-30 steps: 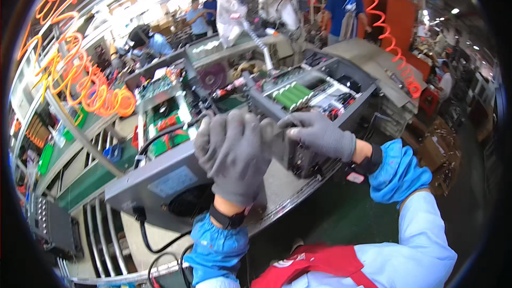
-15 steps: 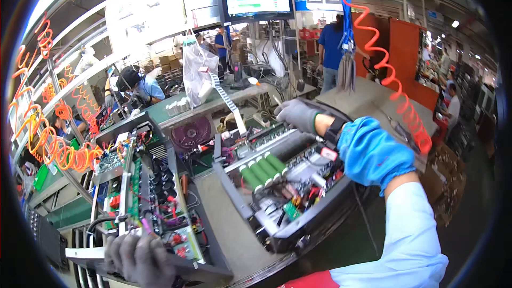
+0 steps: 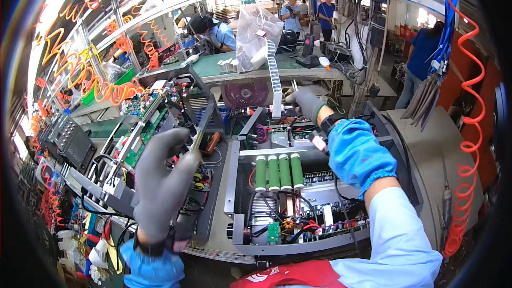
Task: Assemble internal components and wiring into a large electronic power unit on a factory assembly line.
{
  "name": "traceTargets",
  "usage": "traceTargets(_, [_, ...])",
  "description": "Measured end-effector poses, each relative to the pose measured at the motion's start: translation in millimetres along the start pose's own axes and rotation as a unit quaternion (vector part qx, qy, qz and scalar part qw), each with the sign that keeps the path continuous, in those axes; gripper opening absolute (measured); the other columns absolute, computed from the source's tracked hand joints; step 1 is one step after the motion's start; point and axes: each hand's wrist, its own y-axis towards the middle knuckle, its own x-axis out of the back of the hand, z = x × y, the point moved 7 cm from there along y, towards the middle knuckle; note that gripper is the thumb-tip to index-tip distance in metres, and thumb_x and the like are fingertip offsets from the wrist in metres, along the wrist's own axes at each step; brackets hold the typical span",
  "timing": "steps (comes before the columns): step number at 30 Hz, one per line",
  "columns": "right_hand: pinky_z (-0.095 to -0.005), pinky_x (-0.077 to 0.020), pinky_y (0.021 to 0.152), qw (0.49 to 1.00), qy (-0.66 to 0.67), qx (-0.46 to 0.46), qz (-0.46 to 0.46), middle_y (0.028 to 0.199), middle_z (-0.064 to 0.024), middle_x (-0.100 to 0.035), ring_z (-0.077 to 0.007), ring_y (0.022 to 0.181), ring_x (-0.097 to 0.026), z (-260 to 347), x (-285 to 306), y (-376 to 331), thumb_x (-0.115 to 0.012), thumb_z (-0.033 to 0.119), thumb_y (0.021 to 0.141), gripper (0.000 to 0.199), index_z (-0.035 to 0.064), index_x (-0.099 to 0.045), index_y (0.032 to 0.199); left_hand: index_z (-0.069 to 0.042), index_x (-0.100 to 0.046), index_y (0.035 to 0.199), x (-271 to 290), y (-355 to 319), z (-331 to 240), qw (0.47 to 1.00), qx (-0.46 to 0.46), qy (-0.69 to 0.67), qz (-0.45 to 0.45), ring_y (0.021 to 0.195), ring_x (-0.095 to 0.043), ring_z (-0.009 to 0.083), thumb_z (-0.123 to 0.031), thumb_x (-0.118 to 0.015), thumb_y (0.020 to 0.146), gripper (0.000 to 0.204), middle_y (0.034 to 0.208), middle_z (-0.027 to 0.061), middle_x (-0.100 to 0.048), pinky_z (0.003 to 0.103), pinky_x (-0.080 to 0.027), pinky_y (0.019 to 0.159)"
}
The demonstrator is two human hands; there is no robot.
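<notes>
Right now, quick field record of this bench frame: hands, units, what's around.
left hand: grey glove, fingers over the upright edge of the left open chassis
right hand: grey glove, blue sleeve cover, reaching to the far end of the right open chassis
green cylinders: four, side by side, in the right chassis
fan: pink-bladed, behind both units
orange coiled hose: hanging at right
people: several, at benches behind

busy factory hall, green workbench (image 3: pixel 298 63), bright overhead light.
</notes>
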Motion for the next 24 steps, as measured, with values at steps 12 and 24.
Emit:
traceTargets(12, [-0.0271,-0.0378,0.046,0.961,0.270,-0.028,0.047,0.071,0.0029,-0.057,-0.0100,0.057,-0.048,-43,-31,9,-0.070,0.010,0.081,0.029,0.0109,-0.069,0.110,-0.003,-0.055,0.105,-216,110,101,0.926,0.175,-0.215,0.256,0.077,-0.058,0.0104,-0.020,-0.062,0.093,0.022,0.075,-0.0024,-0.048,0.023,-0.047,0.059])
traceTargets(24, [-0.0237,-0.0374,0.047,0.973,0.221,-0.030,0.055,0.070,-0.0006,-0.056,-0.0105,0.058,-0.050,-20,-7,-23,-0.068,0.017,0.087,0.012,0.0067,-0.070,0.093,0.004,-0.065,0.104,-322,135,123,0.850,0.252,-0.382,0.260,0.080,-0.067,0.0202,-0.009,-0.065,0.087,0.021,0.091,0.0098,-0.069,0.034,-0.056,0.075])
